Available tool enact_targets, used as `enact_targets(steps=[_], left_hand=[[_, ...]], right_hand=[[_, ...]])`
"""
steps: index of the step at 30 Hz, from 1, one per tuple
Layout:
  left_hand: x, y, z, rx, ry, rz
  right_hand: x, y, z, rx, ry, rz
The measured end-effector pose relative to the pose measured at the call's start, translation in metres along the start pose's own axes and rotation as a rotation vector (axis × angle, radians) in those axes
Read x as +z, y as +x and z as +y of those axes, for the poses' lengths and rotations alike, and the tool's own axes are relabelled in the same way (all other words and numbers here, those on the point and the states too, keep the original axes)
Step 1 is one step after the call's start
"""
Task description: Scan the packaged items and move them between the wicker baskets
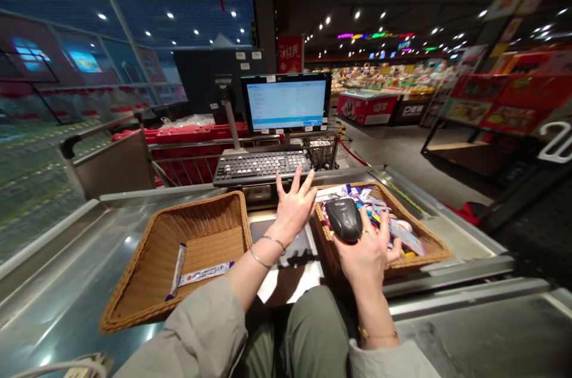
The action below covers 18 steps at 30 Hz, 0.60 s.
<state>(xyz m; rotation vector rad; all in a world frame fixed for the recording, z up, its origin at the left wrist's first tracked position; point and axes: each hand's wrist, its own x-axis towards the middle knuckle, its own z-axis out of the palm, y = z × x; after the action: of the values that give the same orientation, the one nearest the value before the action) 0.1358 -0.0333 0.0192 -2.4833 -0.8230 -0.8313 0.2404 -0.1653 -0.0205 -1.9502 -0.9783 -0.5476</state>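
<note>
Our left hand (292, 209) is spread wide and holds nothing, its fingers fanned toward the far side, just near of the black keyboard (261, 167). Two thin bangles (267, 250) circle that wrist. Our right hand (367, 257) is closed around one black handheld scanner (343, 219), which sits over the right wicker basket (417, 236). We wear one ring (363, 234) on this hand and one gold bracelet (378, 335) on its wrist.

That right basket is heaped with small colourful packets (379, 217), too many and too overlapped for us to count, and their print is too small to read. The left wicker basket (203, 217) holds two long wrapped packets (196, 275), white with blue markings, lying on its woven floor; we cannot read their labels either. Both baskets stand on the steel checkout counter (67, 282).

Far ahead, one monitor (286, 102) shows a pale blue form, its text too small to read. Beyond it hangs one red banner (290, 54) with Chinese characters we cannot make out clearly. Farther right stand a red freezer (366, 108) and a dark one (411, 110), whose panel shows a large white "P" before smaller writing
</note>
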Motion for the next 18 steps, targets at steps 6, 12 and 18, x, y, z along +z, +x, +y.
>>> enact_targets(steps=[6,12,18], left_hand=[[0.011,0.014,0.018,0.047,-0.065,-0.032],[0.028,0.031,0.033,0.089,-0.092,-0.071],[0.048,0.047,0.045,0.089,-0.134,-0.086]], right_hand=[[-0.007,0.009,0.021,0.096,-0.025,-0.001],[-0.008,0.016,0.041,0.123,-0.017,0.041],[-0.005,0.018,0.057,0.137,-0.044,0.086]])
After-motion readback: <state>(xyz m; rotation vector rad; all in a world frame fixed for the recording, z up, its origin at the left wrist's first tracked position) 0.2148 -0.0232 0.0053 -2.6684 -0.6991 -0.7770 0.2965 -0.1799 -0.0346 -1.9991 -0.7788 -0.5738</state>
